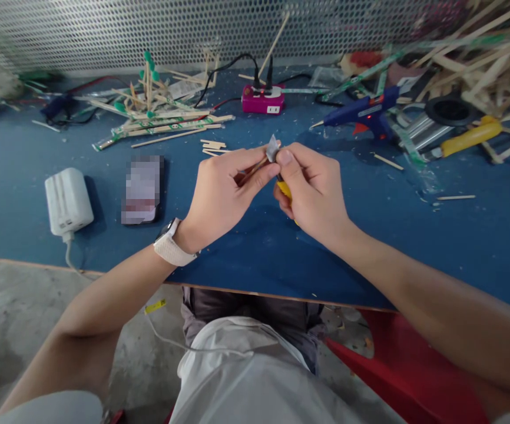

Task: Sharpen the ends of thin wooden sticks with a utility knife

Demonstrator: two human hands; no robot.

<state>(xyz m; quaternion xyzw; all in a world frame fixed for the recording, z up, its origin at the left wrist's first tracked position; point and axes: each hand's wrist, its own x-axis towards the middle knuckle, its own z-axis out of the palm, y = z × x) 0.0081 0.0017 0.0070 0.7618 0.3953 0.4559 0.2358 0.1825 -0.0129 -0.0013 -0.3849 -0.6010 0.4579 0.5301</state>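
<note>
Blue tabletop [255,253], pale wood lip on the near edge. Perforated metal screen [105,29] behind the far edge. Grey concrete floor [16,306] below.

Over the tabletop's middle, the left hand [224,188] pinches a thin wooden stick [255,171] between thumb and fingers. The right hand [314,191] is closed round a yellow-handled knife [272,148], blade up, against the stick's end.

Toward the left edge: white charger [67,200], phone [142,188] near it.

Far edge, centre: pink power strip [262,99] with cables plugged in.

Far right corner: blue glue gun [361,112] and a heap of loose sticks [480,59].
</note>
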